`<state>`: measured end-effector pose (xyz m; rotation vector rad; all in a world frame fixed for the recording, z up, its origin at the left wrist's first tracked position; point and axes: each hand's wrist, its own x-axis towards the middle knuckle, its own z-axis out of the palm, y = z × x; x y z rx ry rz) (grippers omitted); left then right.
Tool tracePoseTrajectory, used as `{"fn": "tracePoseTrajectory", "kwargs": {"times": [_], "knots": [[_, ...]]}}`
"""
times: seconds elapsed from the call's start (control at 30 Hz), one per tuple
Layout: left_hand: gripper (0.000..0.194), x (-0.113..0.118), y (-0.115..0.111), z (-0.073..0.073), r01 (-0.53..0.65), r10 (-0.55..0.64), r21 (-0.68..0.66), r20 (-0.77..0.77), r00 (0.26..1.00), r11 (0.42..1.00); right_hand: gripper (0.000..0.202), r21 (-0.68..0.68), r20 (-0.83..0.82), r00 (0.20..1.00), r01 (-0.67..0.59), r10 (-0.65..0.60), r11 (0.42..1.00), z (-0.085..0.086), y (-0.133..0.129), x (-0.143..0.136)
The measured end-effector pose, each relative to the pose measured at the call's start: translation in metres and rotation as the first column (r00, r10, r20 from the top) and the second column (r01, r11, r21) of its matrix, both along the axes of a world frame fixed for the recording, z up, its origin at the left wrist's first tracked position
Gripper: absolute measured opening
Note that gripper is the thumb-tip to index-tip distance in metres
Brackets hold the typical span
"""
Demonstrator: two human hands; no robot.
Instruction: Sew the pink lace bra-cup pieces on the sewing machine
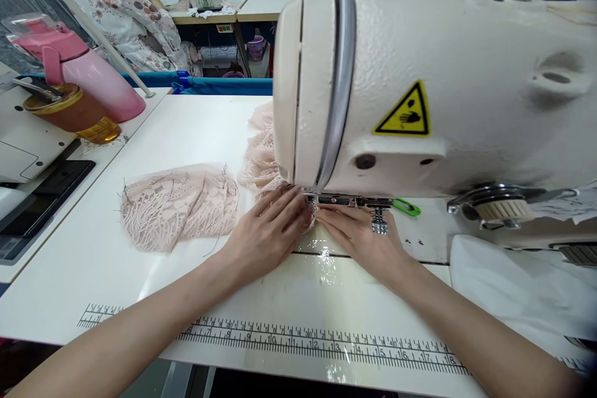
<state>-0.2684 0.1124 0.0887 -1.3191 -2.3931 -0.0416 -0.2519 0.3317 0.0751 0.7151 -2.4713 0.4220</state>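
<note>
A piece of pale pink lace fabric [262,152] lies bunched beside and behind the sewing machine's head [308,93]. A small edge of lace shows between my hands near the needle area, where the presser foot is mostly hidden. My left hand [268,230] lies over the lace with its fingers stretched out and side by side, thumb hidden. From the other side, my right hand [368,236] reaches under a metal attachment [379,221], its fingertips together at the lace edge. To the left rests another lace piece [181,206] with loose threads.
A ruler scale [298,337] runs along the table's front. White cloth [508,280] lies at right, and a green clip-like item [407,206] sits behind my right hand. At left stand a pink bottle [88,74], an amber cup [77,115] and a phone [46,196]. Another person sits beyond.
</note>
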Motion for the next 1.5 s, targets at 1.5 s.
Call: {"fn": "tracePoseTrajectory", "kwargs": {"times": [1.5], "knots": [[0.035, -0.001, 0.001, 0.001, 0.005, -0.003, 0.058, -0.032, 0.999, 0.998, 0.025, 0.166, -0.125, 0.992, 0.055, -0.035, 0.984, -0.003, -0.008, 0.006]]}}
